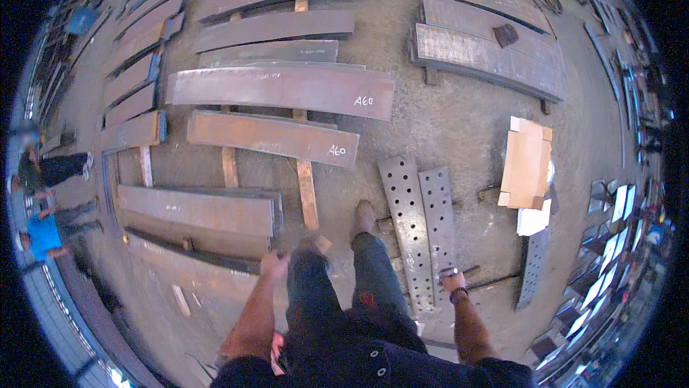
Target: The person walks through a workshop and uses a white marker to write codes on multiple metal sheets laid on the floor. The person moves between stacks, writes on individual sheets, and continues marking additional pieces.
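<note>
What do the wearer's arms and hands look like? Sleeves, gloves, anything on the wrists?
Dark sleeves, short, leaving both forearms bare. Left hand: no glove, no band seen at the wrist, though it's slightly blurred. Right hand: no glove, with a narrow dark wristband. No cables or markings I can make out on either arm.

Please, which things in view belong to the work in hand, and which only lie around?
Apparently in use:
- dark rod-shaped item, in the right hand
- two perforated plates nearby

Lying about:
- cardboard
- white sheet
- separate perforated plate, farther right
- dark cloth-like item
</note>
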The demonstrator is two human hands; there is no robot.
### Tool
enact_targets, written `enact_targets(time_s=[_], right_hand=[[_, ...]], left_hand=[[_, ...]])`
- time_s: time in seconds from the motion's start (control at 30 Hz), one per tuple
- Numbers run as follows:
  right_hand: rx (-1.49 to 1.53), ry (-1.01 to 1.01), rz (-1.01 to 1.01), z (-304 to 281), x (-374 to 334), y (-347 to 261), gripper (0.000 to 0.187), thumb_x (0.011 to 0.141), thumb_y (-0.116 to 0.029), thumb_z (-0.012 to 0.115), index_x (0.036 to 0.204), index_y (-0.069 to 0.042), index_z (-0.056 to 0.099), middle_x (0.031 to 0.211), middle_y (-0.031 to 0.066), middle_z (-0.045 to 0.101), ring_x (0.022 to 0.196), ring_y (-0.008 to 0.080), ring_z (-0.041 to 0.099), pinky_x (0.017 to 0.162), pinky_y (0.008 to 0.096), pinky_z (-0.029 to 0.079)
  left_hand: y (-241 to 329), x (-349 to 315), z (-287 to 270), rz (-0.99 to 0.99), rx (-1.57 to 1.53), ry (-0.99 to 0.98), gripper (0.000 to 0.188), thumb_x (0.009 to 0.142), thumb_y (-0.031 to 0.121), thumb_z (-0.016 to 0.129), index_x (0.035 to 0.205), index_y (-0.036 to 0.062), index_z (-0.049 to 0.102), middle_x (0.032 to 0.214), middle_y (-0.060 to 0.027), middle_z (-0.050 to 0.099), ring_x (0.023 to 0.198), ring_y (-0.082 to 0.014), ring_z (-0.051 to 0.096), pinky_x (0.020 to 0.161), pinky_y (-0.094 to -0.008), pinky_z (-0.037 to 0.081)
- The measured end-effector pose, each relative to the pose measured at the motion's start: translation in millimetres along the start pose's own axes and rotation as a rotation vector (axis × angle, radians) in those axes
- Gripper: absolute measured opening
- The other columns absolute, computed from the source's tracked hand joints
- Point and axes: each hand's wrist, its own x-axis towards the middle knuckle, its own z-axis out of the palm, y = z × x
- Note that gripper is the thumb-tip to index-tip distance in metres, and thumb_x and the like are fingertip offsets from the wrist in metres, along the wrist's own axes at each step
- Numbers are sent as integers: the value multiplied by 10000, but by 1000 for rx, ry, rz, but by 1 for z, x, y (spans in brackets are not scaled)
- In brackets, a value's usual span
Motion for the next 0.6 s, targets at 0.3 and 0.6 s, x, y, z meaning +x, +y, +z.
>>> enact_targets(time_s=[0.3, 0.6], right_hand=[[1054, 253, 60, -182, -68, -52, 181, 834, -116, 641, 982, -14, 662, 779, 107, 695, 664, 197, 684, 523, 337, 526], [1116, 281, 556, -218, -84, -23, 248, 842, -220, 690, 916, -3, 594, 733, 117, 671, 539, 218, 657, 395, 320, 463]], left_hand=[[91, -50, -81, 89, -12, 149, 517, 876, 485, 580, 1174, 73, 670, 1181, -197, 660, 1115, -364, 619, 966, -442, 482], [118, -42, -94, -148, 44, 10, 539, 824, 493, 614, 1146, 68, 690, 1182, -211, 656, 1128, -371, 617, 978, -444, 481]])
